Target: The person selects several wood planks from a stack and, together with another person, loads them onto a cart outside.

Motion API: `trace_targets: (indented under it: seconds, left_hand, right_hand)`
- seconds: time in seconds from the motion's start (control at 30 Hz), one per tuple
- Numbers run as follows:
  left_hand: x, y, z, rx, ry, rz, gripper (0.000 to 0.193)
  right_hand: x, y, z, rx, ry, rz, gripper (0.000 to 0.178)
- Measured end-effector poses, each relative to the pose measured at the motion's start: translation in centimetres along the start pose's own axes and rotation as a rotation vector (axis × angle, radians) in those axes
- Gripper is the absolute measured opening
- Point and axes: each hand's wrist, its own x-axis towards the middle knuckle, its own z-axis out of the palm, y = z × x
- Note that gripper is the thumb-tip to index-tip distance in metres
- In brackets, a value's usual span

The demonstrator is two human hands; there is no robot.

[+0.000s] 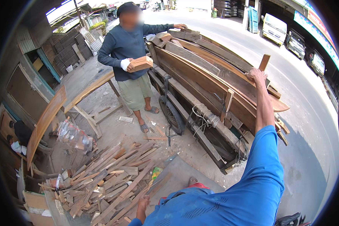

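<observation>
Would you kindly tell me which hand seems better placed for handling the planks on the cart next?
Probably the right hand: it is up at the planks on the cart, arm outstretched. The left hand hangs low, away from the cart, near the wood pile.

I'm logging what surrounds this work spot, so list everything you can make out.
Cart: one, greyish-brown, centre right
Boards: many, brown and grey, on the cart
Rope: count unclear, pale, cart's near side
Wheel: one visible, black, under the cart
Co-worker: one, dark top, beside the cart
Wooden block: one, reddish-brown, co-worker's hand
Scrap wood: many pieces, browns, lower left
Long panel: one, orange-brown, left
Packet: one, yellow-green, beside the scrap
Vehicles: at least three, mostly pale, upper right
Right hand: one, bare, at the load's edge
Left hand: one, bare, lower centre
</observation>
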Motion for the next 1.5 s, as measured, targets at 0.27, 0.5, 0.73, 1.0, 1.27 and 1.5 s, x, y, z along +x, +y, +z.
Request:
trace_targets:
  seconds: [0.27, 0.5, 0.73, 1.0, 1.27, 1.5]
  left_hand:
    - [-5.5, -10.2, 3.4, -0.122, 0.079, -0.147, 0.029]
    - [-12.7, -16.2, 4.2, -0.289, 0.361, -0.141, 0.042]
    - [-22.4, -37.8, 3.6, -0.063, 0.464, -0.106, 0.031]
    - [-37.9, -53.8, 3.2, -0.332, 0.892, -0.831, 0.032]
    - [-33.9, -58.1, -7.8, -1.862, 1.139, -0.17, 0.046]
    - [-41.2, -71.1, -20.4, -1.84, 1.237, -0.254, 0.044]
  right_hand:
    - [-20.6, -20.0, 17.5, 0.665, 0.207, -1.041, 0.036]
    - [-55.8, -22.6, 33.4, 0.372, -0.865, -1.798, 0.038]
    - [-84.7, -24.7, 34.1, -0.034, -0.998, -2.463, 0.036]
    - [-98.9, -31.1, 46.9, -0.55, -1.352, -1.827, 0.033]
    - [-105.8, -38.1, 61.3, -1.158, -1.236, -1.293, 0.034]
    - [-140.9, -34.5, 52.3, -1.015, -1.032, -1.796, 0.027]
